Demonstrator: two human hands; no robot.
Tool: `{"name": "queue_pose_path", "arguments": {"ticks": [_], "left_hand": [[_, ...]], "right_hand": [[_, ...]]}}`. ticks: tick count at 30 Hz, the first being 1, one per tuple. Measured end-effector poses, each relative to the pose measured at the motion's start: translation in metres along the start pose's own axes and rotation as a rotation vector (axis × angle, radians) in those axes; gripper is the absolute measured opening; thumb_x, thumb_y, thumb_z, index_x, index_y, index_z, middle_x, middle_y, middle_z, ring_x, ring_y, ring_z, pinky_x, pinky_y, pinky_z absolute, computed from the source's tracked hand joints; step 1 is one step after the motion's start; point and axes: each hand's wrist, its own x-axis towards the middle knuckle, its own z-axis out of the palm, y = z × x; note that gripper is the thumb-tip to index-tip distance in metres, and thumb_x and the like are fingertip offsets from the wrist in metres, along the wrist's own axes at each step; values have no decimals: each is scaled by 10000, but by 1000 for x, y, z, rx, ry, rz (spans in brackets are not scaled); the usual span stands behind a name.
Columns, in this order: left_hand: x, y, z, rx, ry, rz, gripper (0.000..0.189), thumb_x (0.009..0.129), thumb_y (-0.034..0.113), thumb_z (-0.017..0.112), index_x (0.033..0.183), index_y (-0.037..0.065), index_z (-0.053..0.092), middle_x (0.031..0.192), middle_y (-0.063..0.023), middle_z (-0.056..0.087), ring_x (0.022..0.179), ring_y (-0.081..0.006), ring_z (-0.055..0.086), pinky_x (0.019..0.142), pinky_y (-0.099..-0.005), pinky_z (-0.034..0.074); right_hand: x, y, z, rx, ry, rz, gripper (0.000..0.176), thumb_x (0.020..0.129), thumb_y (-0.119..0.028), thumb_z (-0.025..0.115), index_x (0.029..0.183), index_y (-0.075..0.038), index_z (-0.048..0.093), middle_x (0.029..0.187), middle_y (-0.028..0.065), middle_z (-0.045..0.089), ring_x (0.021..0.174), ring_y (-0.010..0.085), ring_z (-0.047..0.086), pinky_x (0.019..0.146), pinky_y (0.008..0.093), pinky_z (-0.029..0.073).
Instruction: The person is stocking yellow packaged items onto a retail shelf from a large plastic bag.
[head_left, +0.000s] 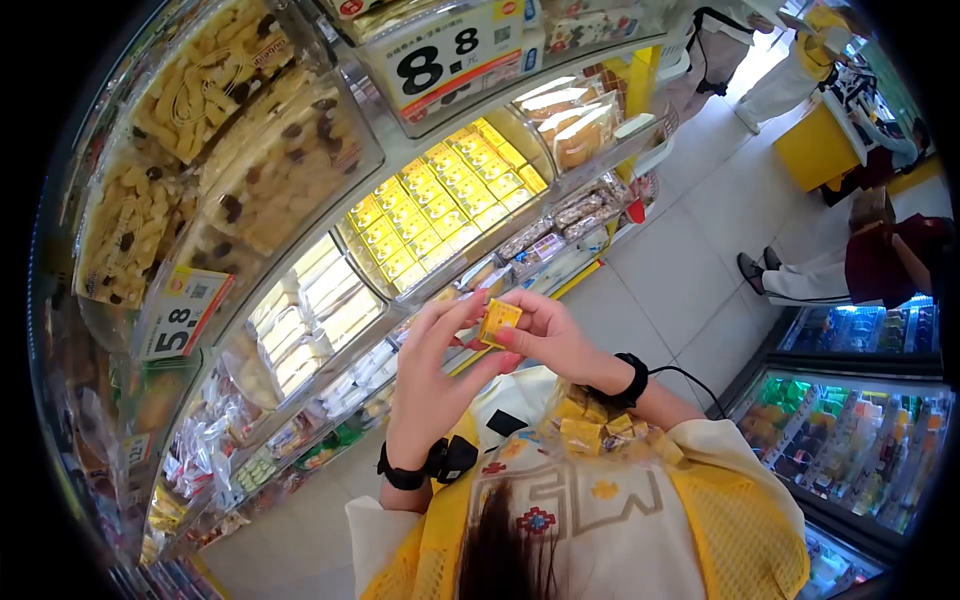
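Observation:
A small yellow box (501, 322) is held up in front of my chest. My right hand (553, 338) grips it between thumb and fingers. From the other side, my left hand (432, 365) curves around it, its fingertips at the box's left edge and its thumb just below. By my right forearm, against my shirt, a clear plastic bag (610, 432) holds several similar yellow pieces. Beyond my hands, rows of matching yellow boxes (440, 205) fill a lit shelf bin.
Curved shelves hold packaged pastries (200, 75), with a price sign (447, 65) above the yellow boxes. Wrapped snacks (590, 210) line the lower edge. At right stand a lit drinks cooler (830, 425), a person in dark red (890, 255) and a yellow counter (815, 145).

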Motion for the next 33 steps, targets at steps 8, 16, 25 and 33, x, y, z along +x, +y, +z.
{"name": "queue_pose_path", "arguments": {"ticks": [8, 16, 25, 33], "left_hand": [[16, 4, -1, 200, 35, -22, 533, 648, 127, 832, 1148, 62, 657, 1038, -95, 635, 943, -258, 627, 813, -353, 500], [24, 1, -1, 305, 86, -72, 408, 728, 75, 753, 1126, 53, 665, 963, -122, 669, 855, -240, 640, 769, -319, 511], [118, -3, -29, 471, 87, 9, 315, 862, 120, 650, 1139, -21, 601, 966, -187, 666, 859, -291, 655, 754, -360, 512], [209, -95, -32, 716, -86, -178, 441, 895, 111, 604, 1302, 10, 468, 1194, -247, 588, 1069, -376, 587, 916, -395, 457]], "right_hand": [[21, -4, -14, 23, -108, -27, 289, 955, -138, 595, 1197, -24, 488, 1083, 88, 662, 887, 105, 650, 754, 235, 538], [22, -19, -26, 61, -88, 222, 444, 1014, -409, 433, 1291, -65, 477, 1065, 104, 658, 884, 176, 686, 751, 256, 540], [24, -26, -42, -65, -175, 306, 531, 1022, -458, 339, 1306, -29, 472, 1102, 148, 657, 919, 211, 687, 774, 287, 555], [18, -26, -59, -63, -161, 277, 469, 1031, -399, 354, 1300, -37, 483, 1087, 139, 659, 905, 198, 684, 766, 275, 549]]}}
